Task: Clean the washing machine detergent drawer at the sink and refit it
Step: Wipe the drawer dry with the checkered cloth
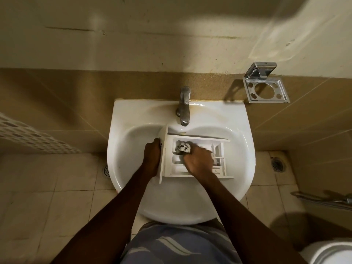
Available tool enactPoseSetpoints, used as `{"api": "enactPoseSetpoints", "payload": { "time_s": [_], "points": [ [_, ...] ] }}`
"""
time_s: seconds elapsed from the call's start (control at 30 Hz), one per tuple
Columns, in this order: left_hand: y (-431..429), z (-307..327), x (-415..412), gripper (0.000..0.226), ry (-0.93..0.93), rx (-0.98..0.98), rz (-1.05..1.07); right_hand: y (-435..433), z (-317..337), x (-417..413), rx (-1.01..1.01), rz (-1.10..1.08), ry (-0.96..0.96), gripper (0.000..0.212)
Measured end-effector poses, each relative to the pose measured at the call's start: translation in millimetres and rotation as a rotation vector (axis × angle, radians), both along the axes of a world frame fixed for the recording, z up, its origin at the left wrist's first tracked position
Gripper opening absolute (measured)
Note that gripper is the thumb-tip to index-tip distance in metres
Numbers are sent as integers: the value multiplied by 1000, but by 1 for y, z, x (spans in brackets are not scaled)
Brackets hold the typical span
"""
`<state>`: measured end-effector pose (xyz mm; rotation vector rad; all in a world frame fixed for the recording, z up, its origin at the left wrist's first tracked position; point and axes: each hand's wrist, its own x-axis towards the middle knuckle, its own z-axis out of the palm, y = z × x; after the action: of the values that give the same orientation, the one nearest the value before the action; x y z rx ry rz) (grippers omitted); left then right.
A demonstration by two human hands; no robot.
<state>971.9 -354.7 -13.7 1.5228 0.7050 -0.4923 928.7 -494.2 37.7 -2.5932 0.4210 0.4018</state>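
Left hand (152,156) gripping drawer (177,169) in sink (133,119), right hand (200,162) holding cloth (182,147) inside

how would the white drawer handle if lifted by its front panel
The detergent drawer looks like thin moulded plastic: probably stiff and light. The left hand grips only the front panel, so the long body may tip down at the far end. Smooth plastic in a sink, likely slippery if wet.

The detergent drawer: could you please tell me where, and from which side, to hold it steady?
Grip the drawer by its front panel, from the left, as the left hand does. The panel juts wider than the tray, giving an edge to clasp, and leaves the compartments free for the cloth in the right hand.
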Motion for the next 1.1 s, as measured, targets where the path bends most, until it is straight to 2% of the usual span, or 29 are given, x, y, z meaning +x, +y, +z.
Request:
{"api": "enactPoseSetpoints", "payload": {
  "time_s": [0.1, 0.17, 0.2, 0.27, 0.33, 0.4, 0.6, 0.8, 1.0, 1.1],
  "points": [
    [-1, 1, -1, 35, -12, -14, 13, -5, 4, 11, 465, -291, 2, 21],
    [-1, 1, 0, 34, -17, -23, 13, -8, 6, 4, 718, -521, -167, 21],
    [-1, 0, 0, 34, -10, -28, 16, -7, 6, -3, 704, -537, -301, 22],
    [-1, -1, 0, 34, 2, -40, 17, 2, -7, -27, 502, -246, -465, 30],
    [-2, -2, 1, 34, -7, -48, 22, 11, -22, -52, 286, 144, -441, 55],
    [-2, -2, 3, 34, -5, -43, 31, 9, -26, -65, 125, 331, -387, 77],
    [1, -6, 2, 35, 10, -51, -6, -31, -21, -70, -118, 404, -412, 70],
    [0, -5, 0, 35, 11, -46, -11, -46, -6, -65, -290, 280, -339, 47],
    [-1, -3, 1, 35, 3, -40, 6, 19, 8, -48, -146, 249, -231, 39],
    [-2, 1, 1, 35, 3, -29, 1, 6, 6, -47, -258, 306, -232, 39]
  ]
}}
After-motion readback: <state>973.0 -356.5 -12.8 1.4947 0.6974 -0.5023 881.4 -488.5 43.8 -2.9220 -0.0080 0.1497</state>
